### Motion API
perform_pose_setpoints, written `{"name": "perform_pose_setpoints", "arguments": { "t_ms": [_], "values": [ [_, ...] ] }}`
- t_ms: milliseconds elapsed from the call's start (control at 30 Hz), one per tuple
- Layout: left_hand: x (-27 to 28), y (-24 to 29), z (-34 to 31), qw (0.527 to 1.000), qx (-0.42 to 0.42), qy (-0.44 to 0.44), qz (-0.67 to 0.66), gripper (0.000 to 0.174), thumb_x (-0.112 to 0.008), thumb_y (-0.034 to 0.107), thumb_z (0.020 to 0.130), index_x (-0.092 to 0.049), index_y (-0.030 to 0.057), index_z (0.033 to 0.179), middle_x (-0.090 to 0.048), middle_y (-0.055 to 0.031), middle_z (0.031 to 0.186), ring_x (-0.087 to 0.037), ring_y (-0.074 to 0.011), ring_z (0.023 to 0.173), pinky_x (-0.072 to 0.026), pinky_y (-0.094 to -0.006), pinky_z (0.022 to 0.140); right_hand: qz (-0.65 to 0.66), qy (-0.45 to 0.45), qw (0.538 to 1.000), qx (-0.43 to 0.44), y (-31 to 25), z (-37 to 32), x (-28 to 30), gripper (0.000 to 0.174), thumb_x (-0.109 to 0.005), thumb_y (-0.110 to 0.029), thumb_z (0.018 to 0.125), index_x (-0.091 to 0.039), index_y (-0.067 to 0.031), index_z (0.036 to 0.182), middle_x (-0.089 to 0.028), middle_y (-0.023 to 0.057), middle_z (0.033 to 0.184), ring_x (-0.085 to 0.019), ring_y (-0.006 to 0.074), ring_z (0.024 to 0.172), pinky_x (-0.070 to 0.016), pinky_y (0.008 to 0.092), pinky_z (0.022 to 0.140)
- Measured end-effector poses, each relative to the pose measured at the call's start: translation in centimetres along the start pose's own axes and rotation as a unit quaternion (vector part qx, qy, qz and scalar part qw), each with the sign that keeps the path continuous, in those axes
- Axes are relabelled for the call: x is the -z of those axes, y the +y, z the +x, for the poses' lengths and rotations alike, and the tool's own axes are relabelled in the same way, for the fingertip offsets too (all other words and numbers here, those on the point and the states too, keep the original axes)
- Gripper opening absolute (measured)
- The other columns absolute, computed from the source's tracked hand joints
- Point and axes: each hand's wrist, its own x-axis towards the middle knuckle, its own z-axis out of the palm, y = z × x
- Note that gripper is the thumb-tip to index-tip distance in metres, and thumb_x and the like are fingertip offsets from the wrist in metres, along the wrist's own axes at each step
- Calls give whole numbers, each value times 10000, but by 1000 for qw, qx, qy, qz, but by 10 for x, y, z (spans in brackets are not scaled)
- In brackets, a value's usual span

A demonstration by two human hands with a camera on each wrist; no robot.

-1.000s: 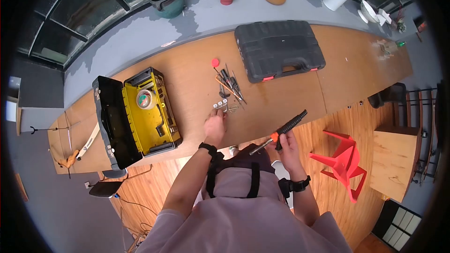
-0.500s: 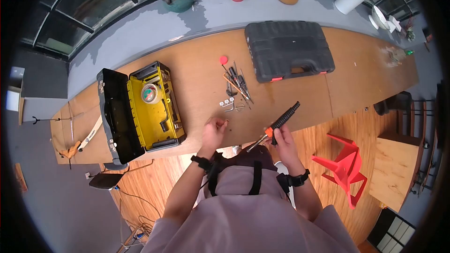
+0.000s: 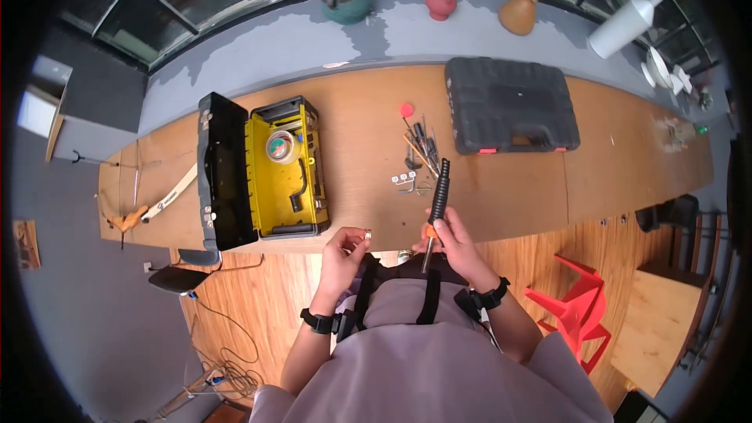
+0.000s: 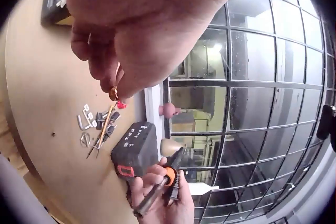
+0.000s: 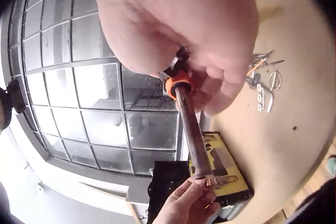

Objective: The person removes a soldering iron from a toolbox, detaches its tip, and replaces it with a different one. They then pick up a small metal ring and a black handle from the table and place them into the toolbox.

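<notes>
Brown tabletop (image 3: 356, 157) spanned the head view's middle, with an open toolbox (image 3: 270, 196) left of centre, where at lower centre the left hand (image 3: 343, 258) pinched a small gold-coloured piece (image 4: 114, 94) and, rightward, the right hand (image 3: 459, 244) gripped a black-handled, orange-collared tool (image 3: 441, 192).

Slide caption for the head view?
Left hand pinches a small shiny piece; right hand holds a black-handled tool; toolbox stands open.
</notes>
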Motion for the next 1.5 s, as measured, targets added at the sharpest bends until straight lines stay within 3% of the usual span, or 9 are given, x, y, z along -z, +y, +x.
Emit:
{"name": "perform_pose_setpoints", "arguments": {
  "t_ms": [33,133,333,667,867,933,967,1167,1500],
  "values": [
    [2,6,-3,1000,2,-3,3,141,-725,53,907,-682,37,1040,-633,23,789,-522,-57,681,-432,-227,602,-7,-5,1000,-4,0,1,-4,290,-389,-205,1103,-393,-82,1365,-584,88,976,-644,155,765,-576,321,733],
    [1,31,-8,998,-48,-4,32,161,-723,47,906,-681,40,1060,-623,26,790,-514,-59,679,-433,-225,618,-13,-53,999,0,2,6,-11,300,-384,-206,1104,-399,-69,1371,-586,87,975,-616,134,722,-558,287,698],
    [-7,68,-13,998,-56,-14,14,167,-729,43,909,-677,48,1068,-610,52,815,-507,-35,709,-427,-206,651,-45,-95,994,9,-8,11,-25,353,-366,-227,1110,-410,-47,1410,-592,82,975,-558,97,670,-516,255,635],
    [-2,73,-21,997,-59,-11,-57,157,-713,29,924,-665,45,1072,-615,54,856,-524,-28,747,-445,-202,688,-47,-103,993,-30,-11,17,-39,410,-374,-274,1110,-399,-77,1469,-629,94,1029,-660,143,791,-560,271,724],
    [-4,70,-26,993,-49,-20,-102,150,-696,18,936,-645,37,1076,-643,41,917,-557,-28,797,-456,-205,706,0,-32,999,-30,-16,19,-43,423,-396,-323,1104,-414,-104,1465,-620,93,1043,-650,140,827,-582,317,771],
    [-4,73,-26,993,-27,-19,-114,160,-688,12,940,-636,34,1090,-654,32,950,-567,-30,812,-456,-204,705,28,-64,997,-28,-21,21,-44,424,-391,-339,1105,-420,-115,1464,-597,76,1021,-603,115,778,-571,303,768],
    [-5,72,-26,993,-39,-17,-108,170,-691,12,938,-630,33,1095,-643,35,939,-556,-30,801,-450,-197,699,34,-55,998,-17,-23,21,-49,420,-376,-333,1111,-423,-107,1462,-570,54,984,-523,88,700,-524,263,686],
    [-8,82,-26,995,-27,-18,-94,213,-699,9,929,-620,32,1126,-613,41,893,-534,-35,777,-443,-192,692,108,-54,992,-36,-25,20,-56,412,-372,-320,1114,-432,-97,1456,-535,34,926,-418,53,639,-385,220,578],
    [-7,80,-24,993,-42,-18,-110,216,-686,-7,934,-619,22,1137,-620,35,896,-553,-40,798,-456,-196,713,76,-105,991,-12,-27,18,-57,409,-427,-244,1102,-411,-89,1481,-540,22,908,-398,32,632,-367,198,569]
  ]
}}
